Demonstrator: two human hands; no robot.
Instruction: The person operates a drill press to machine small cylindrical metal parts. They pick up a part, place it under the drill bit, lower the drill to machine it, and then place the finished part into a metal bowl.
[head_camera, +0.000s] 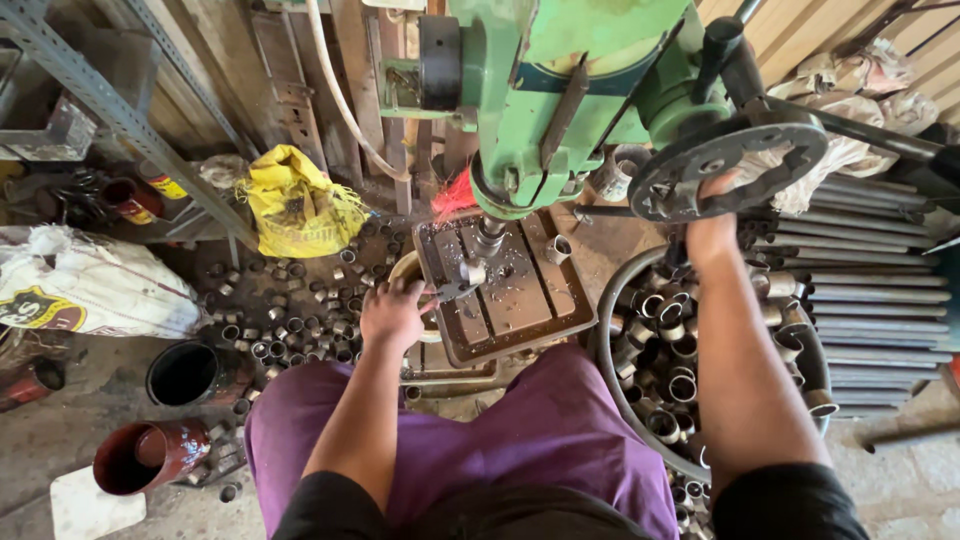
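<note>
Starting at far left: a white printed sack (85, 285) lying on the floor, with a black can (185, 373) and a red-brown can (150, 457) nearer. A yellow bag (295, 205) sits farther back, above short metal pipe rings scattered on the floor (300, 320). Left hand (392, 312), closed on pliers (447, 291) whose tip holds a short pipe piece (473, 271) on the rusty slotted surface (520, 300) of the green drill press (560, 90), directly under its spindle (489, 235). Right of it, a round tub (612, 340) full of cut pipe rings (670, 340). Right hand (712, 225), raised, gripping the black feed wheel (740, 165). Far right: long steel tubes (870, 290) stacked side by side.
</note>
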